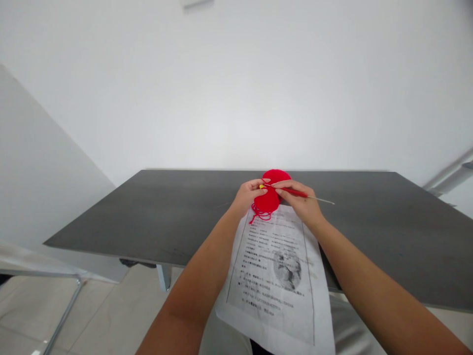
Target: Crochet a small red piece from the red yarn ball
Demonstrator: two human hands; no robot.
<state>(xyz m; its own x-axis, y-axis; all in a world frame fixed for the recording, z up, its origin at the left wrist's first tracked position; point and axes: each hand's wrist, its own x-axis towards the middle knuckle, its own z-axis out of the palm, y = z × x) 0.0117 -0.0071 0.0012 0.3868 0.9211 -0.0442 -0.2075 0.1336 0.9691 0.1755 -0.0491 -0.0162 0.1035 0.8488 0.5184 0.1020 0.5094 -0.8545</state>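
Red crochet piece — pinched between left hand fingers.

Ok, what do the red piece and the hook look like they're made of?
The red piece looks like matte yarn; loose strands hang below it. The hook seems to have a thin grey metal shaft and a smooth red handle, probably plastic.

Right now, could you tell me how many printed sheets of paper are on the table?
1: the printed sheet lies below both hands, overhanging the dark table's near edge. Any sheet underneath would be hidden.
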